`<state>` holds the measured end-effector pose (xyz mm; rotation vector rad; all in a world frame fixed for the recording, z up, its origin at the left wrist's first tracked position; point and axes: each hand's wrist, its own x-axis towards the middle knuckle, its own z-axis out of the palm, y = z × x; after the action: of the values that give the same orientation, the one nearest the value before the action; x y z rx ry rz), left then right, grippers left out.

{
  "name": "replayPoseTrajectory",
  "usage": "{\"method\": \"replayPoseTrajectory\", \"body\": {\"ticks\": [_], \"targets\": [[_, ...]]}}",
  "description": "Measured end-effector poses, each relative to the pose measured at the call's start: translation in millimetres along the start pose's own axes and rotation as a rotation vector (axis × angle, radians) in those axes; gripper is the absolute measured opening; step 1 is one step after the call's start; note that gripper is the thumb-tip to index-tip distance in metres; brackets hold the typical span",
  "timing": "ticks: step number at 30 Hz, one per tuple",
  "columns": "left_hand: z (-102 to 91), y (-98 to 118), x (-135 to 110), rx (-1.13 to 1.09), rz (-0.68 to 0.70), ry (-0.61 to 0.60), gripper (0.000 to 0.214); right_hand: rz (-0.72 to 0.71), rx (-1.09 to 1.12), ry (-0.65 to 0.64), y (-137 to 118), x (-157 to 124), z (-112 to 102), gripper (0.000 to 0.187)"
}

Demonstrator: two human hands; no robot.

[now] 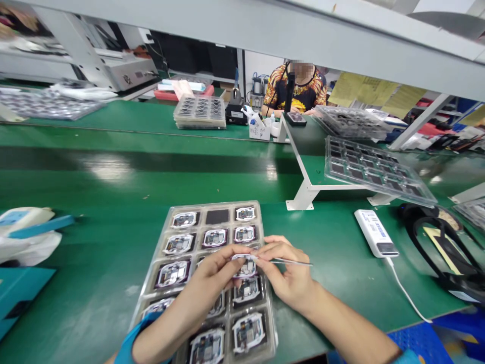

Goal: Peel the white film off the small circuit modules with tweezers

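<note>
Green covers the table (94, 174), which stretches back under a pale overhead beam (242, 30) to where a person in a patterned shirt (316, 91) sits on the far side. Stacked clear trays (200, 114) and a white box (259, 132) of small items stand along the back, and at the right a low stand (318, 174) carries a plastic tray of dark squares (375, 169).

Nearest the wearer lies a clear compartment tray (202, 215), most of its visible pockets holding white-framed circuit modules. Over its right-hand column, the two hands meet at one white-framed module (244, 268): the left hand (210, 273) pinches it between thumb and fingers, while the right hand (290, 273) grips a thin metal tool (293, 262), its fingertips close against the module's upper right edge. Whether the tool's tip touches the module cannot be told. Right of the tray rests a white handheld device (376, 233) with a white cable (405, 293).
</note>
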<state>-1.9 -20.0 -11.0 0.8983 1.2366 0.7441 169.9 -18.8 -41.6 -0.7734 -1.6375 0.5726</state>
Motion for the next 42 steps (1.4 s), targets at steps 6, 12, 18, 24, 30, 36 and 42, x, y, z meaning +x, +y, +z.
{"method": "replayPoseTrajectory", "body": {"ticks": [6, 12, 18, 24, 30, 36, 42], "targets": [[1.9, 1.2, -0.5, -0.001, 0.016, 0.039, 0.02, 0.071, 0.095, 0.052, 2.1, -1.7, 1.8, 0.006], [-5.0, -15.8, 4.3, 0.024, 0.113, -0.077, 0.032, 0.115, 0.147, 0.063, 2.7, 1.0, 0.4, 0.004], [-11.4, -14.2, 3.8, 0.046, 0.242, -0.242, 0.035, 0.269, 0.274, 0.109, 3.2, 0.8, -1.9, 0.006], [-40.2, 8.0, 20.1, 0.596, 0.521, 0.017, 0.025, 0.267, 0.369, 0.172, 4.5, 1.9, -3.7, 0.009], [-77.6, 10.9, 62.2, 0.985, 0.621, 0.389, 0.028, 0.307, 0.384, 0.176, 2.8, 1.4, -3.8, 0.006], [-96.1, 7.6, 71.1, 1.172, 0.583, 0.524, 0.028, 0.318, 0.38, 0.164, 3.7, 0.2, -5.6, 0.008], [-128.3, 12.9, 68.0, 1.281, 0.479, 0.662, 0.023, 0.303, 0.354, 0.159, 4.3, -1.4, -6.3, 0.011]]}}
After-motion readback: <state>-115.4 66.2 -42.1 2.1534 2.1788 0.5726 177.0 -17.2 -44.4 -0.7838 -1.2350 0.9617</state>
